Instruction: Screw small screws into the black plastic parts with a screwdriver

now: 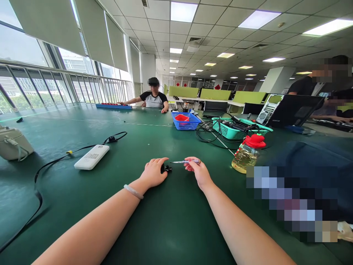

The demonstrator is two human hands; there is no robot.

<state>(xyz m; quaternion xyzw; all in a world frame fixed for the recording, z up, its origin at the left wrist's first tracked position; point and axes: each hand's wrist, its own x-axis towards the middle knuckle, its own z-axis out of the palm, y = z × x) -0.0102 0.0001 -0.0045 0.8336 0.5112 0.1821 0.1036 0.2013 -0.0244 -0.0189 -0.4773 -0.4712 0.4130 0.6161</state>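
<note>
My left hand rests on the green table with its fingers curled round a small black part, most of which is hidden behind the thumb and palm. Held level between the fingertips of my right hand is a thin screwdriver with a clear handle. Its metal tip points left toward my left hand, just above the black part; whether they touch I cannot tell.
Left of my hands lie a white power bank and a black strap. A red-lidded bottle stands to the right. Farther back are a blue basket and a teal basket with cables. One person sits opposite.
</note>
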